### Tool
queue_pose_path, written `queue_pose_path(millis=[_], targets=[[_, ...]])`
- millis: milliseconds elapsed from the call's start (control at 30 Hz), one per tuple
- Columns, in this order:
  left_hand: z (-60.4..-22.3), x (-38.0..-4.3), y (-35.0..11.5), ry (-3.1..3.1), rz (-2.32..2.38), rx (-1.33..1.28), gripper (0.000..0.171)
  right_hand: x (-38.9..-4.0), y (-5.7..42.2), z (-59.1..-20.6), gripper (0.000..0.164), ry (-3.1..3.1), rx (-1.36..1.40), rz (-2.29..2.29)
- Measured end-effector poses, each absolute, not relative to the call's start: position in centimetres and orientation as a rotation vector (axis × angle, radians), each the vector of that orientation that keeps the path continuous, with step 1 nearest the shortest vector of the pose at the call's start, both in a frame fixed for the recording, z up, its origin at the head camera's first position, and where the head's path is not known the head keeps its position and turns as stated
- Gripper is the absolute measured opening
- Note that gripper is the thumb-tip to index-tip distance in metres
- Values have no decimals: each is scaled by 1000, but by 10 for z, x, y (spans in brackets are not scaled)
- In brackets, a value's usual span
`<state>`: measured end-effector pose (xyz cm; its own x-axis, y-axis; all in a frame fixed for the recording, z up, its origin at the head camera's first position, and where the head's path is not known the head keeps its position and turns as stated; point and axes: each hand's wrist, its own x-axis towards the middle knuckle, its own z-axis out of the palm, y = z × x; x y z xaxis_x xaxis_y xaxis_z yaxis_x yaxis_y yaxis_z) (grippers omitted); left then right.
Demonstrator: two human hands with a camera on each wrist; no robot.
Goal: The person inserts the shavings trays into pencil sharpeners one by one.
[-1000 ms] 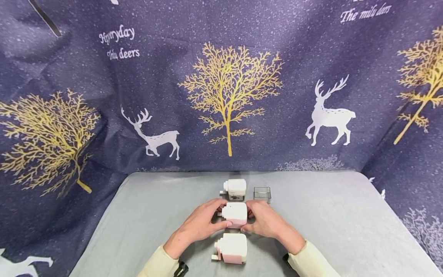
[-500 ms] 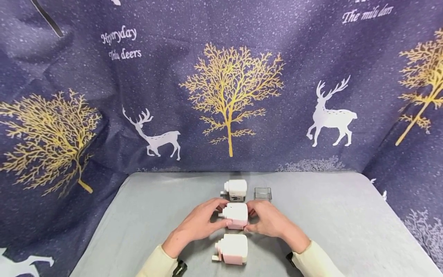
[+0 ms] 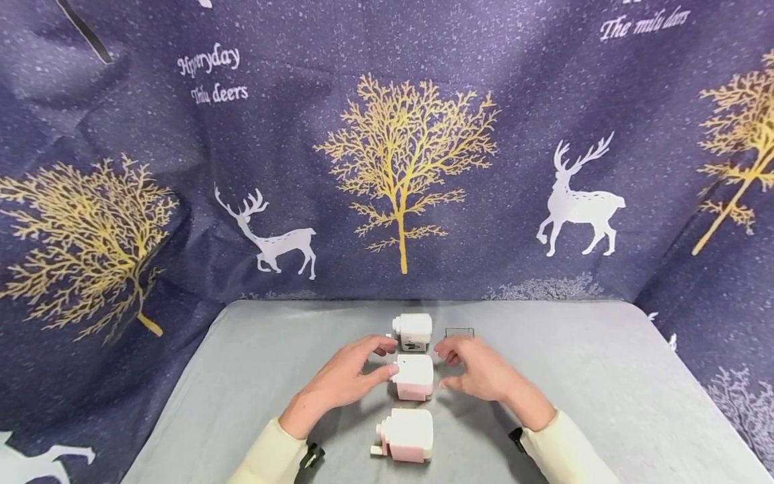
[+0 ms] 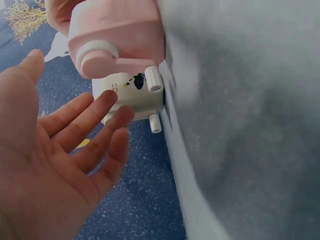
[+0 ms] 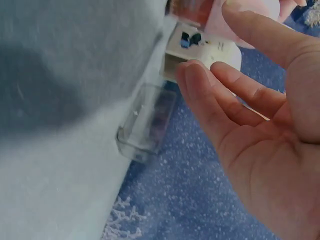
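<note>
Three hand-crank pencil sharpeners stand in a line down the table. The middle one, pink and white (image 3: 414,378), sits between my two hands. To its left is my left hand (image 3: 357,374), fingers spread and loosely bent, its thumb tip overlapping the sharpener's side in the head view. My right hand (image 3: 480,370) is off its right side, with a gap showing between fingertips and body. In the left wrist view the pink crank side (image 4: 120,35) shows above my fingers. Behind stands a white sharpener (image 3: 416,331) with a dark print, an opening low in its body visible from the right wrist.
Beyond my right fingers lies a clear, smoky drawer box (image 5: 147,122), partly hidden by that hand in the head view. Closest to me stands the third sharpener (image 3: 410,435), pink and white, crank toward the left. A dark blue patterned cloth (image 3: 272,168) hangs behind the grey table (image 3: 605,390).
Both hands have let go of the middle sharpener and drawn apart, the right one moving rightward and covering more of the clear box. The sharpeners stay in place.
</note>
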<state>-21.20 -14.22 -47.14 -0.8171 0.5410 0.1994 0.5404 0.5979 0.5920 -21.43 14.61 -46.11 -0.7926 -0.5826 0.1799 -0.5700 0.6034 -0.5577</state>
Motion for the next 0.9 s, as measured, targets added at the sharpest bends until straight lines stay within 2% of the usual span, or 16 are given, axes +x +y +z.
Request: queue_pose_path(millis=[500,667,900], targets=[[-466,-233,-142,2900,1122,888,53,-232,172,-446,44,2965,-929,-988],[-466,-244,-140,3008,1129,852,54,-240,178,-447,49,3032,-818,-949],[-466,-254,-136,3058,1098,840,44,-246,183,-450,59,3083,-794,-936]])
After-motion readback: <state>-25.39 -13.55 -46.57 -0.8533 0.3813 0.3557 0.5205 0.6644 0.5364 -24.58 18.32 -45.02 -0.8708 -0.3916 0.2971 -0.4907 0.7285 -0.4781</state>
